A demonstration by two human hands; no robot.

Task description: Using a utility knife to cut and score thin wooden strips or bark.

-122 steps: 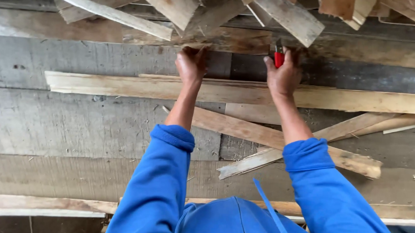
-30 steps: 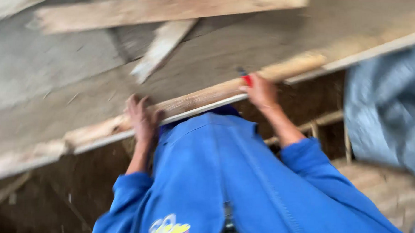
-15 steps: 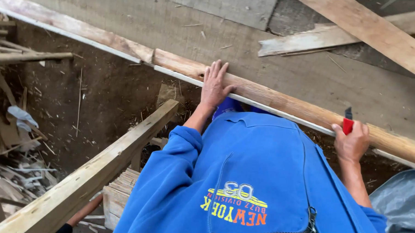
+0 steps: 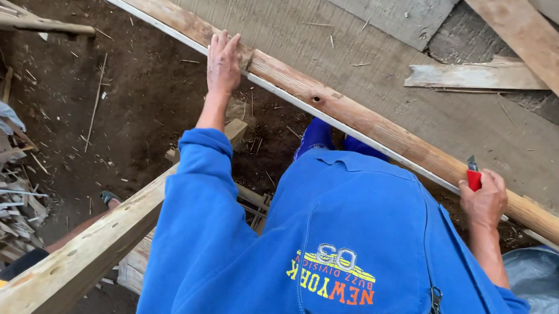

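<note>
**A:** Where are your hands right now?

**B:** Your left hand (image 4: pixel 223 61) lies flat and open on the long wooden plank (image 4: pixel 355 119), fingers stretched out and pressed onto its upper face near a joint in the wood. It grips nothing; it only rests there, palm down.

**A:** And the other one?

**B:** Your right hand (image 4: pixel 483 200) is curled shut around a red utility knife (image 4: pixel 473 177), whose tip sticks up above your knuckles. That hand sits against the same plank, farther along towards its lower end.

**A:** How does the plank lie?

**B:** It runs on a slant from the upper left down to the right edge, along the rim of a broad grey board surface (image 4: pixel 333 47). A dark knot hole shows in it between your two hands. Your blue sweatshirt (image 4: pixel 326 251) fills the space just below it.

**A:** What is around you beyond that?

**B:** On the grey surface, well apart from your hands, lie a short pale board (image 4: pixel 474 76) and a wider plank (image 4: pixel 531 51) crossing the upper right corner. Below your left arm a pale timber beam (image 4: pixel 84 255) slants down to the lower left over bare earth floor (image 4: pixel 127 96). A heap of wood scraps (image 4: pixel 5 209) sits at the left edge, and grey plastic sheeting (image 4: pixel 541 284) shows at the lower right.
</note>
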